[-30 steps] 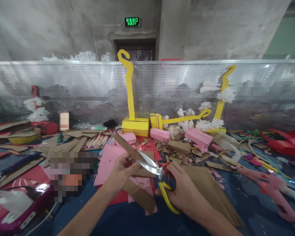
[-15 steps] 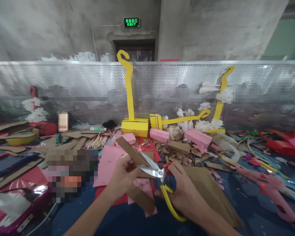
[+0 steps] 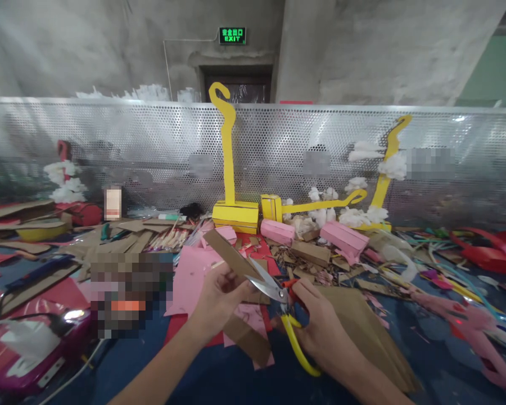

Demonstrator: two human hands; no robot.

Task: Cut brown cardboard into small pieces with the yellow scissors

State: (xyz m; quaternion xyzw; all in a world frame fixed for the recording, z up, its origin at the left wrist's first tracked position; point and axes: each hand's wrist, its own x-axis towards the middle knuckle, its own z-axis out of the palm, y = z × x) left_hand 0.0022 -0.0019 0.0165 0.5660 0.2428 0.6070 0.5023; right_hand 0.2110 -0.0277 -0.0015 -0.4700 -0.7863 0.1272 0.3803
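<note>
My left hand (image 3: 219, 295) pinches a narrow strip of brown cardboard (image 3: 227, 253) that slants up to the left. My right hand (image 3: 320, 315) grips scissors (image 3: 274, 288) with steel blades and red and yellow handles. The blades are parted and lie against the cardboard strip by my left thumb. Below my hands, another cardboard strip (image 3: 248, 340) lies over pink paper (image 3: 189, 278) and red sheets. A larger brown cardboard sheet (image 3: 358, 326) is beside my right wrist. Some of my right fingers are hidden behind the handles.
A pink glue gun (image 3: 468, 320) lies at the right. Yellow hook-topped pieces (image 3: 228, 157) stand against a perforated metal panel (image 3: 152, 146). Pink boxes (image 3: 343, 239) and cardboard scraps (image 3: 316, 275) cover the middle. A purple power strip (image 3: 50, 360) is at the lower left.
The scissor blades look closer together than before. My view has shifted slightly, so the scene sits a little to the right. Both hands keep their holds.
</note>
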